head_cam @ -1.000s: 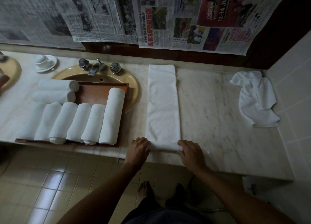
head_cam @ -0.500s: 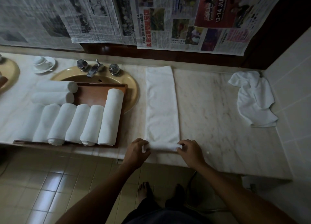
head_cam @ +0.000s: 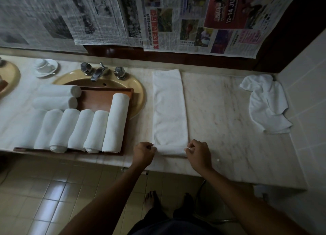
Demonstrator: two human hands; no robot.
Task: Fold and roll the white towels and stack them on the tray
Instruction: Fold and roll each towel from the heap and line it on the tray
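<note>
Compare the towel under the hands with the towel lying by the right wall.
The folded towel lies flat as a long narrow strip with straight edges; the crumpled towel is a loose, wrinkled heap. The left hand and right hand pinch the folded towel's near end; nothing touches the crumpled towel. The folded towel sits beside the tray; the crumpled towel sits by the tiled wall. Both are white, on the counter.

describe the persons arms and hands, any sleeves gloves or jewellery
Both forearms are bare as far as the frame shows: no sleeves in view. The left hand and right hand wear no gloves, and no rings, watch or bracelets are visible in the dim light.
</note>
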